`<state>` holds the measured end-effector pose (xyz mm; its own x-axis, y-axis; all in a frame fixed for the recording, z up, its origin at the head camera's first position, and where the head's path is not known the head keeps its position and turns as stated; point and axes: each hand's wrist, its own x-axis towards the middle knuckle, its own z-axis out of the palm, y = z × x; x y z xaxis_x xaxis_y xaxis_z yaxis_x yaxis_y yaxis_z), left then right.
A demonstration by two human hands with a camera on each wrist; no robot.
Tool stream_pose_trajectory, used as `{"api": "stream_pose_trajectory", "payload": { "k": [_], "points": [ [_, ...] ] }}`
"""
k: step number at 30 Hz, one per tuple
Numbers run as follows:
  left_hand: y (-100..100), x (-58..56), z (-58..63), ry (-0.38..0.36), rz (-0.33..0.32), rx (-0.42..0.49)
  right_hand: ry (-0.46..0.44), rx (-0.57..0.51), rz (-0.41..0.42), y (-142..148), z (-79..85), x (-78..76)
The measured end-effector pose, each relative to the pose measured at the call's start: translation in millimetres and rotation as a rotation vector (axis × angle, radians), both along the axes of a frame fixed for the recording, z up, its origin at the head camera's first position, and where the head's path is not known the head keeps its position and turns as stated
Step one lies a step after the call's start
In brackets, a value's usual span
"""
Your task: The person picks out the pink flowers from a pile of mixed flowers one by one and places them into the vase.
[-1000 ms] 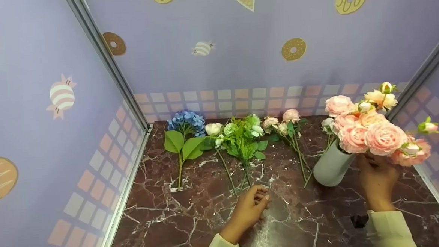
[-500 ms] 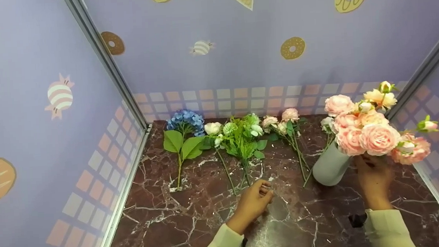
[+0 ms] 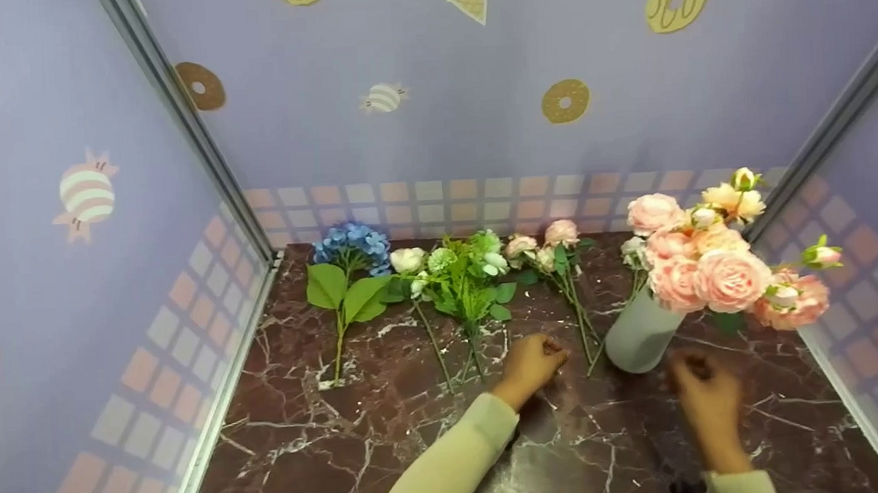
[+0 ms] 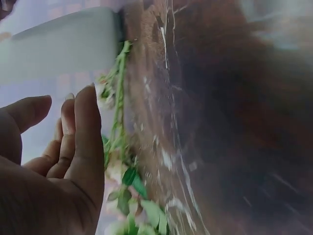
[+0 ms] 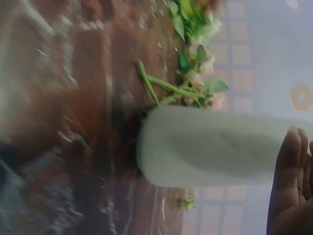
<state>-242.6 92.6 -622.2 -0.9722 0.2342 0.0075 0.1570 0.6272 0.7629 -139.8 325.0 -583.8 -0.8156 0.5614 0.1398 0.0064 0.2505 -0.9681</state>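
sleeves [image 3: 450, 456]: pale yellow-green; hands [image 3: 531, 363]: bare; dark piece [image 3: 687, 491] beside right cuff [image 3: 740, 485]

it's an even, moderately bright light in here, leaving a pale glare on the near part of the marble tabletop [image 3: 530, 471] and faint, soft shadows on the lilac back wall [image 3: 471, 139]. the right hand [image 3: 710, 405] is smeared with blur in the head view. from the left wrist it's dimmer, the left hand [image 4: 58, 191] darkly shaded; from the right wrist, the vase [image 5: 210, 147] looks hazy and soft-edged.
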Motion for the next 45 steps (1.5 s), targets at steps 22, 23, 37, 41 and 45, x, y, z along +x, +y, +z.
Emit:
{"api": "stream_pose_trajectory", "payload": {
  "k": [22, 23, 37, 41, 45],
  "points": [
    [66, -61.8, -42.3, -0.107, 0.023, -0.198, -0.261, -0.012, 0.328, -74, 20.3, 45.9],
    [68, -62.0, -37.8, -0.143, 0.023, -0.197, -0.265, -0.007, 0.327, -74, 20.2, 45.5],
    [59, -65.4, -34.2, -0.132, 0.018, -0.337, -0.335, -0.085, 0.398, -68, 18.6, 42.9],
    [46, -59.5, -24.6, -0.328, -0.039, -0.027, -0.345, -0.043, 0.406, -67, 19.9, 41.4],
    [33, -50.1, -28.5, -0.547, -0.002, 0.400, -0.350, -0.045, 0.412, -66, 19.5, 39.3]
  ]
}}
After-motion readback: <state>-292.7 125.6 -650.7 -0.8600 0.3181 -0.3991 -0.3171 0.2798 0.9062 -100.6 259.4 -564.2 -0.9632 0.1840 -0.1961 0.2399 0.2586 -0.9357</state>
